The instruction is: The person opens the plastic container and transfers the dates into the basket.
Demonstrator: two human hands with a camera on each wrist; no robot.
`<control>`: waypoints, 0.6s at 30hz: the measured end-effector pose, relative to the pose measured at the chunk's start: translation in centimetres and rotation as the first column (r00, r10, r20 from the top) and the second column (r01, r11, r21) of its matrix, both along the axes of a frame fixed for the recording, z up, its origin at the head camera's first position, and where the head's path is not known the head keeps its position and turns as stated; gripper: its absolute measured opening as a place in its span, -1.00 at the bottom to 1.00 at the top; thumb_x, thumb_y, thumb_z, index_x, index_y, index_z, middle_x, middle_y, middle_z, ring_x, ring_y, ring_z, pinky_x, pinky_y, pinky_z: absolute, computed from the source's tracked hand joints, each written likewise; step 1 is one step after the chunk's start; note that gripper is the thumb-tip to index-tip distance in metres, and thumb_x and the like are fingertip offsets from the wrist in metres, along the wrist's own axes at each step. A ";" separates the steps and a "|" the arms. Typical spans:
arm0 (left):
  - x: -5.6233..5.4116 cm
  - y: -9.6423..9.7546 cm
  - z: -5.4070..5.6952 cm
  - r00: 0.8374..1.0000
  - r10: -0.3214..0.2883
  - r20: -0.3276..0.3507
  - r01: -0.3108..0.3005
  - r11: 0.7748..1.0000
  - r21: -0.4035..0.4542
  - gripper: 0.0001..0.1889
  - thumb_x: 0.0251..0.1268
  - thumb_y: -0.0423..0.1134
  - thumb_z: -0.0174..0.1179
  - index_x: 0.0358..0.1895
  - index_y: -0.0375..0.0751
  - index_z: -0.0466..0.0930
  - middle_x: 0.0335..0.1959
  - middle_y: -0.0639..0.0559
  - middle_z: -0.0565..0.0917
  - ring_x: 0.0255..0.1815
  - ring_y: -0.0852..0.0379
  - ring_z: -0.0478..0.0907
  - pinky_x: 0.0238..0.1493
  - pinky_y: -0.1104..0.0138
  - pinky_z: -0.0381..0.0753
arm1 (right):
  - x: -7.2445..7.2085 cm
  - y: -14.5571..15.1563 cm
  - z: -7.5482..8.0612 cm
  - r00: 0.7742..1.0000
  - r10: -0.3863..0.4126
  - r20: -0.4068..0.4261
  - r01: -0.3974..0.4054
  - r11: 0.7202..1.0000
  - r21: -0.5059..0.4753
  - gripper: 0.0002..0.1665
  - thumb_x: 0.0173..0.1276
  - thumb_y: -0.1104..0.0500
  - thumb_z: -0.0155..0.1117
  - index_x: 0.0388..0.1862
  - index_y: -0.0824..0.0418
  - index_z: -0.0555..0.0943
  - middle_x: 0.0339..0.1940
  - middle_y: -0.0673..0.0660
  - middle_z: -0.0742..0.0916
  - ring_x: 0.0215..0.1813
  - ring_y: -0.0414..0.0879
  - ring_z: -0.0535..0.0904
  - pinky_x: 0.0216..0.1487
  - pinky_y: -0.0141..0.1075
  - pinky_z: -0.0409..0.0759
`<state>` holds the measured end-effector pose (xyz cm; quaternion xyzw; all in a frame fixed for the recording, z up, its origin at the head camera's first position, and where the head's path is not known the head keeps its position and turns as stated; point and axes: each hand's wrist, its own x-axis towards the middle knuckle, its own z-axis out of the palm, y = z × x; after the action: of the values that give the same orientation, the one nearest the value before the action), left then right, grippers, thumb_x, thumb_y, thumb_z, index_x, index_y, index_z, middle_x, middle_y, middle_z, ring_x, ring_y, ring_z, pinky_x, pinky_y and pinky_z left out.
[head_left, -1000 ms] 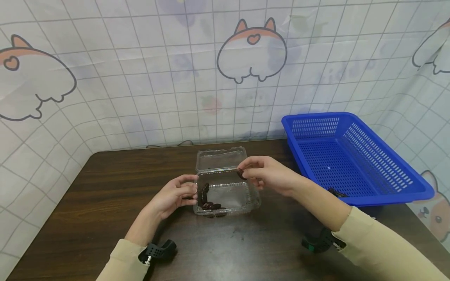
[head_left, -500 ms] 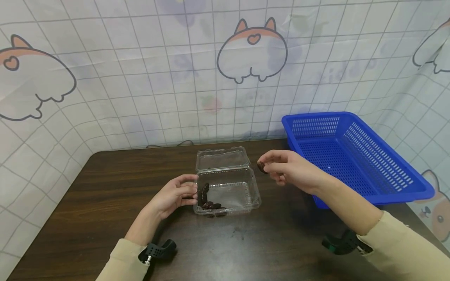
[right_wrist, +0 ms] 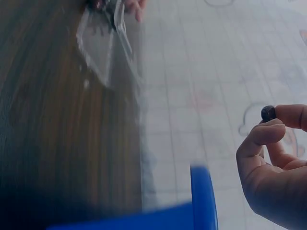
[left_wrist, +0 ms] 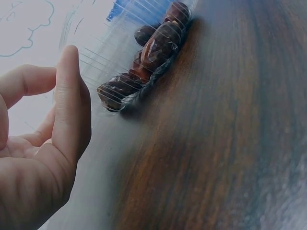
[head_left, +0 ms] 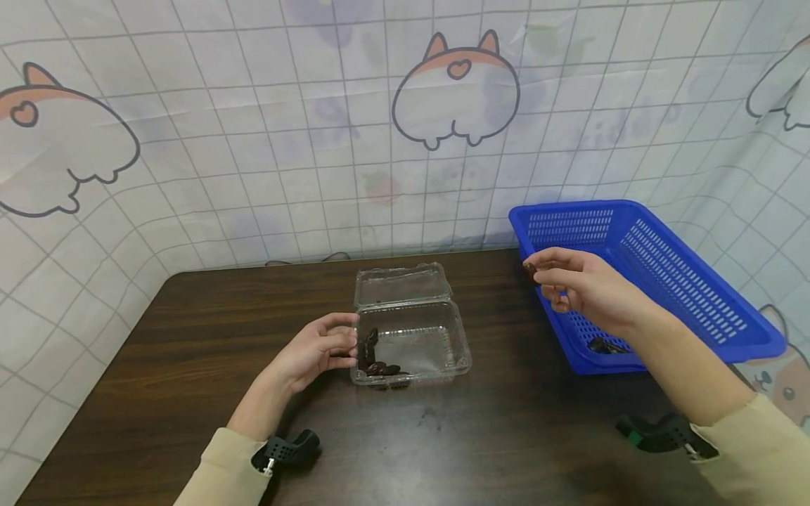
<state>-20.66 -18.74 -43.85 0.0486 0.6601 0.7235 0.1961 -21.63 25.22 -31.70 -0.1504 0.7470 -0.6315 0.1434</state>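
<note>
A clear plastic clamshell box (head_left: 414, 344) with its lid (head_left: 403, 285) raised stands on the table. Several dark brown dates (head_left: 382, 368) lie along its left and front walls; their shiny, wrinkled skins show through the plastic in the left wrist view (left_wrist: 160, 45). My left hand (head_left: 314, 353) rests its fingers against the box's left side. Between thumb and fingertips, my right hand (head_left: 585, 288) pinches one date (head_left: 529, 272) above the left rim of the blue basket (head_left: 550, 320). That same date (right_wrist: 268, 113) is dark and partly covered by the fingers in the right wrist view.
More dates (head_left: 605, 345) lie in the basket's near corner, beneath my right forearm. The dark wood table (head_left: 209, 337) meets a white gridded wall sheet (head_left: 285, 176) at its back edge. The basket fills the table's right side.
My right hand has carried the date out of the box, rightward and up to the basket. My left hand stays at the box's left side.
</note>
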 end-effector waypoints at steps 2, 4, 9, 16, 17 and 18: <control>0.0 0.0 0.1 1.000 0.002 0.001 -0.002 1.000 0.000 -0.44 0.50 -0.43 0.15 0.48 -0.38 0.21 -0.18 -0.03 0.58 -0.28 0.13 0.63 -0.10 0.23 0.75 | -0.1 1.0 -0.1 1.000 -0.018 -0.001 0.018 1.000 -0.006 -0.78 0.61 0.18 0.17 0.13 0.21 0.58 -0.21 0.08 0.51 -0.37 -0.13 0.40 -0.40 -0.28 0.39; 0.0 0.1 0.1 1.000 0.002 0.002 -0.002 1.000 -0.001 -0.44 0.50 -0.43 0.15 0.48 -0.38 0.21 -0.18 -0.03 0.57 -0.29 0.13 0.63 -0.10 0.24 0.75 | -0.1 1.8 -0.2 0.999 -0.033 0.006 0.033 0.999 -0.023 -0.82 0.62 0.20 0.17 0.10 0.17 0.59 -0.21 0.07 0.51 -0.37 -0.12 0.39 -0.40 -0.29 0.39; 0.1 0.1 0.1 1.000 0.003 0.001 -0.003 1.000 -0.001 -0.45 0.51 -0.44 0.14 0.47 -0.38 0.21 -0.18 -0.03 0.57 -0.28 0.13 0.63 -0.10 0.24 0.75 | -0.1 3.8 -0.6 0.997 -0.068 0.026 0.070 0.994 -0.084 -0.85 0.61 0.24 0.15 0.05 0.13 0.62 -0.24 0.04 0.53 -0.40 -0.11 0.40 -0.43 -0.27 0.35; 0.0 0.2 0.1 1.000 0.007 -0.002 -0.007 1.000 0.001 -0.45 0.50 -0.44 0.14 0.47 -0.38 0.21 -0.18 -0.03 0.57 -0.29 0.14 0.63 -0.11 0.24 0.75 | -0.3 6.1 -1.7 0.993 -0.096 0.062 0.099 0.994 -0.052 -0.84 0.64 0.23 0.11 0.05 0.11 0.62 -0.22 0.05 0.51 -0.38 -0.12 0.40 -0.44 -0.30 0.33; 0.0 0.2 0.1 1.000 0.007 -0.002 -0.007 1.000 -0.001 -0.45 0.50 -0.44 0.14 0.47 -0.38 0.21 -0.18 -0.03 0.57 -0.28 0.14 0.63 -0.11 0.24 0.75 | -0.3 6.5 -1.9 0.993 -0.098 0.065 0.101 0.994 -0.042 -0.83 0.64 0.23 0.10 0.05 0.10 0.62 -0.22 0.05 0.52 -0.37 -0.13 0.40 -0.43 -0.32 0.37; 0.0 0.2 0.1 1.000 0.007 -0.001 -0.007 1.000 -0.002 -0.45 0.50 -0.44 0.14 0.47 -0.38 0.22 -0.18 -0.03 0.57 -0.28 0.13 0.64 -0.11 0.24 0.75 | -0.3 6.7 -2.1 0.993 -0.101 0.066 0.103 0.994 -0.032 -0.83 0.65 0.22 0.10 0.06 0.09 0.62 -0.21 0.05 0.52 -0.36 -0.13 0.41 -0.43 -0.32 0.38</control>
<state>-20.63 -18.57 -43.80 0.0463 0.6612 0.7235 0.1932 -21.95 31.97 -33.82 -0.0942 0.7375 -0.6555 0.1324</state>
